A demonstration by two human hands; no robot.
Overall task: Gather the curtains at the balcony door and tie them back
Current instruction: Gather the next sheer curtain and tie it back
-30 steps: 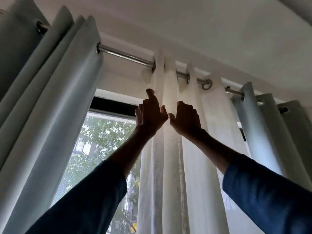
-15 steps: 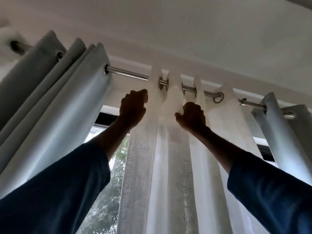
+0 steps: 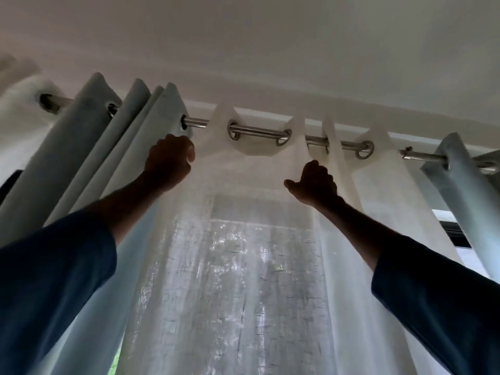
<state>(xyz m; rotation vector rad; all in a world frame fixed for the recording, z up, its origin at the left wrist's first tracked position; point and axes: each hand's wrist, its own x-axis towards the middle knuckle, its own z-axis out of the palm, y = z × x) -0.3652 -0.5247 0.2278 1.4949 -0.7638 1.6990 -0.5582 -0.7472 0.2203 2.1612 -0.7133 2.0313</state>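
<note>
The sheer curtain [image 3: 243, 266] hangs from the curtain rod [image 3: 257, 129] by metal eyelets and fills the middle of the view down to 6 o'clock; its upper part lies spread between the two hands, with looser folds bunched toward 2 o'clock; light and blurred foliage show through the weave. The left hand [image 3: 169, 161] is raised at about 10 o'clock from the centre, just under the rod; its fingers are curled into a tight fist round the sheer's edge, right beside the last fold of the pale blue curtain [image 3: 81, 158]. That heavier curtain is stacked in deep pleats from 9 to 11 o'clock. The right hand [image 3: 315, 184] is up at about 3 o'clock from the centre, well apart from the left; its fingers are curled into a fold of the sheer below the rod, and the thumb sticks out toward 9 o'clock. A second pale blue panel [image 3: 454, 185] hangs at the 3 o'clock edge; both forearms come out of dark blue sleeves [image 3: 48, 280] from 7 and 5 o'clock; the ceiling [image 3: 270, 36] covers 12 o'clock.
</note>
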